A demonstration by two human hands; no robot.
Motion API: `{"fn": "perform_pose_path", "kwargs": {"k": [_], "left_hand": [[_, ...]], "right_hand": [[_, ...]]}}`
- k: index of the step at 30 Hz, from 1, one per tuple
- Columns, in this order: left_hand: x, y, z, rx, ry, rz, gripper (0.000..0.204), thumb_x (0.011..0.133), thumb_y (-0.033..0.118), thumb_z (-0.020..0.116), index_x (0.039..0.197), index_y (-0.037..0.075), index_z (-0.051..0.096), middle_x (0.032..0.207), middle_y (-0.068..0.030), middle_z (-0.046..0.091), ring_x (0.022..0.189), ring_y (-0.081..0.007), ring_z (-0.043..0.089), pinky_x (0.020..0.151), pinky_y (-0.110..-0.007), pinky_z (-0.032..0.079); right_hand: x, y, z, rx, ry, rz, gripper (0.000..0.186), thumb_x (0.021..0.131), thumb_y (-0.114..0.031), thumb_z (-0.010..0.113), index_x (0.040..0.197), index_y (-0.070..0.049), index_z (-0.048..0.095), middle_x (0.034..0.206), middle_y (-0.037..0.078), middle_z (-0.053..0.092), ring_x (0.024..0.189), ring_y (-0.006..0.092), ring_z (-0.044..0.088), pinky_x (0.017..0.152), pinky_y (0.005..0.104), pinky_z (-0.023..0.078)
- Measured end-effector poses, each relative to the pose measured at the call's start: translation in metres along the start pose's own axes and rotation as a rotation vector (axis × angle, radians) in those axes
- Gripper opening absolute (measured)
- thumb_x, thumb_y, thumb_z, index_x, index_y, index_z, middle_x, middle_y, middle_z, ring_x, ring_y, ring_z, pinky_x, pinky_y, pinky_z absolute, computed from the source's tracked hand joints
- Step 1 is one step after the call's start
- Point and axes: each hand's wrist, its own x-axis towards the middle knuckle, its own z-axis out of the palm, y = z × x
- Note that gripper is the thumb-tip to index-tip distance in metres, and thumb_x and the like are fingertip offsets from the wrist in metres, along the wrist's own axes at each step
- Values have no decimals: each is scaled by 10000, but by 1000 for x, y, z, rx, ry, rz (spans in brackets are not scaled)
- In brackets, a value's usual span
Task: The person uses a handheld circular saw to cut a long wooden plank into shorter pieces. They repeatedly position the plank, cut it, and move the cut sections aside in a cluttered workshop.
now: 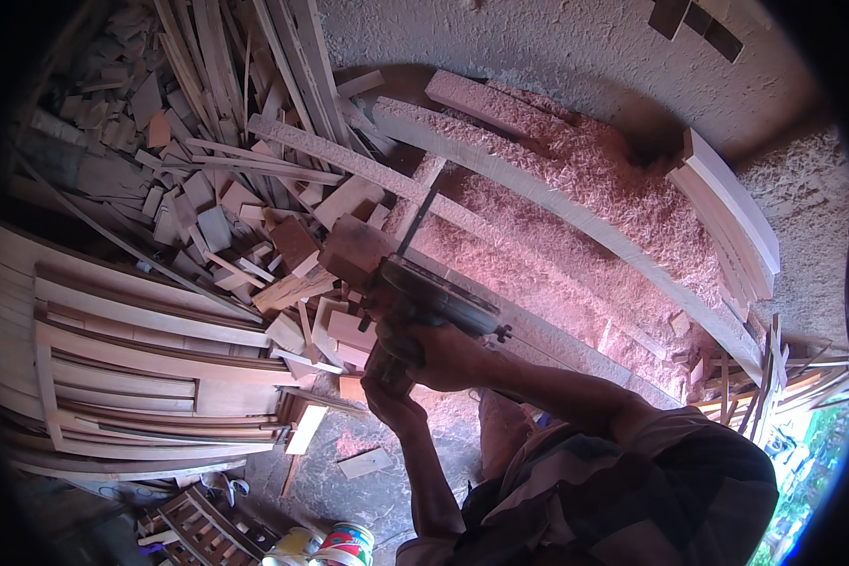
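My right hand (424, 354) is closed on a dark power tool, seemingly a planer (443, 297), held over a long wooden beam (575, 349) dusted with shavings. My left hand (387, 401) is lower down, closed around the tool's lower end. A dark, thin bar (419, 217) extends up from the tool; what it belongs to is hard to tell. A brown wood block (354, 245) lies by the tool's front, and offcuts (292, 241) are heaped just left of it. Curved boards (566, 222) span the pink-looking shavings (632, 217) beyond my hands.
Long strips (217, 66) lean at upper left. Slatted curved panels (141, 340) fill the left. A stack of curved pieces (736, 208) stands near the rough wall (613, 38). Buckets (340, 547) and a slatted wooden piece (208, 524) sit low on the floor (377, 491).
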Motion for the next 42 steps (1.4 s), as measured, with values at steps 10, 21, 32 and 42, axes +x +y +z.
{"fn": "perform_pose_path", "kwargs": {"k": [10, 21, 32, 42], "left_hand": [[58, 25, 2, -28, 81, -35, 619, 1079, 496, 423, 1432, -8, 490, 1336, -170, 638, 1228, -284, 630, 1101, -435, 467], [61, 76, 33, 163, -47, 455, 644, 1070, 508, 387, 1432, -13, 500, 1468, -195, 521, 1329, -329, 537, 1137, -458, 432], [-156, -35, 102, 291, -516, 101, 753, 1024, 596, 474, 1517, 31, 407, 1464, -171, 515, 1333, -309, 537, 1106, -431, 473], [-355, -163, 135, 974, -1512, 269, 838, 763, 223, 888, 1423, -7, 427, 1346, -227, 581, 1242, -327, 605, 956, -451, 515]], "right_hand": [[66, -15, 19, -84, -204, 188, 541, 748, -148, 752, 1253, -10, 616, 1027, 279, 712, 986, 443, 699, 880, 487, 577], [67, -40, -13, 112, -40, -290, 560, 784, -96, 717, 1330, -49, 602, 1022, 254, 708, 964, 411, 707, 824, 479, 580], [-212, -17, -170, 49, 317, -13, 447, 847, -174, 778, 1228, 7, 630, 951, 218, 734, 897, 363, 744, 756, 432, 585], [-521, 68, -228, -139, 799, 409, 354, 824, -191, 785, 1095, -5, 653, 897, 203, 719, 857, 384, 727, 753, 459, 568]]}}
